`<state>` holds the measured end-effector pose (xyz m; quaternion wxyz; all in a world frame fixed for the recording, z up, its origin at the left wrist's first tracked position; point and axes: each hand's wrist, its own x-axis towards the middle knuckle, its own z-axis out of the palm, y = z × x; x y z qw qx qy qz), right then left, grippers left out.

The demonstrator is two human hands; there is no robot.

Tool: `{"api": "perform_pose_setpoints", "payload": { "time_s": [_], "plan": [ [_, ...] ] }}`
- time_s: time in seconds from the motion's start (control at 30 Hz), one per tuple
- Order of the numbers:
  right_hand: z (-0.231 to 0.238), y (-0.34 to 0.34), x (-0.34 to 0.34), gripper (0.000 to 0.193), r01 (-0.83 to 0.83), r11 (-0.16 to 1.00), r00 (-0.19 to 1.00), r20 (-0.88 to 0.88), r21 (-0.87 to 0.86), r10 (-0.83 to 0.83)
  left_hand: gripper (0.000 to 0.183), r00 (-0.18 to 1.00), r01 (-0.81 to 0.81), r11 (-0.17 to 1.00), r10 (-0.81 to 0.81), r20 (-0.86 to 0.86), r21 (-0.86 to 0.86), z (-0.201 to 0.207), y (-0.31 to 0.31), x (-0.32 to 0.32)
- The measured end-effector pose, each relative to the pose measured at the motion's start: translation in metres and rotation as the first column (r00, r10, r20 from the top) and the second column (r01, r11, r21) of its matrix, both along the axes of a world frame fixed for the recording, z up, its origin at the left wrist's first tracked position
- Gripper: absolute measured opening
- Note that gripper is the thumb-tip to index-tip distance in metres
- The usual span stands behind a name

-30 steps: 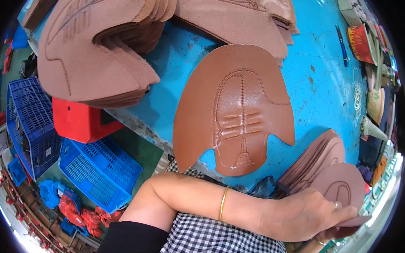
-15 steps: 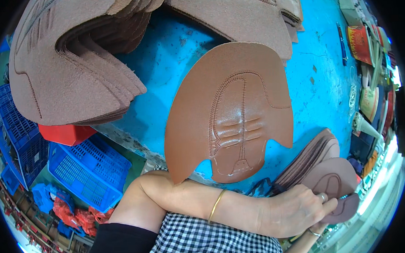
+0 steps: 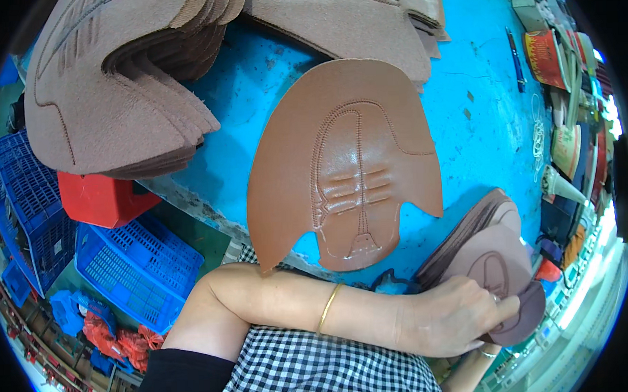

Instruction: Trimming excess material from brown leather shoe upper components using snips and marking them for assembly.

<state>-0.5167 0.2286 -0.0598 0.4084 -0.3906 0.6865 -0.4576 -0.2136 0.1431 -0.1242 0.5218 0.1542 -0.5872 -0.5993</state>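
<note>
My left arm, with a gold bangle, reaches across my lap to the right. My left hand [image 3: 456,319] has its fingers curled on a pinkish-brown leather shoe upper piece [image 3: 478,256] with a stitched oval, at the front of a fanned stack [image 3: 460,225] at the table's right edge. A darker leather piece [image 3: 532,313] shows under its fingertips. Of my right hand [image 3: 487,350] only the wrist part with a bracelet shows below; its fingers are hidden. A large glossy brown leather upper [image 3: 354,146] lies face up on the blue table, beyond my left forearm.
Thick stacks of leather uppers [image 3: 131,99] stand at the far left, with more pieces [image 3: 343,29] at the back. Blue crates [image 3: 137,268] and a red container [image 3: 96,200] sit below the table's left edge. A pen [image 3: 515,61] and cups [image 3: 548,60] line the right side.
The whole view has shifted slightly, so the table and pieces sit further left and higher. My left hand stays on the small leather piece, its fingers slightly changed in pose.
</note>
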Motion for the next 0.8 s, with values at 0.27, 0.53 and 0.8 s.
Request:
{"api": "perform_pose_setpoints", "payload": {
  "time_s": [0.27,0.53,0.8],
  "plan": [
    [-0.025,-0.002,-0.023,0.053,0.017,0.999,0.999,-0.031,0.042,-0.016,0.034,1.000,0.003,1.000,-0.003,-0.002,-0.008,0.006,-0.002,-0.008],
    [-0.038,0.005,-0.035,0.055,0.063,0.998,0.997,-0.040,0.028,-0.062,0.031,0.995,0.058,0.996,-0.053,0.079,-0.066,0.021,0.001,-0.017],
    [-0.022,-0.032,0.036,0.011,0.123,0.987,0.952,0.267,0.100,-0.146,0.037,0.972,0.216,0.788,-0.117,-0.204,0.577,0.033,0.012,0.012]
  ]
}}
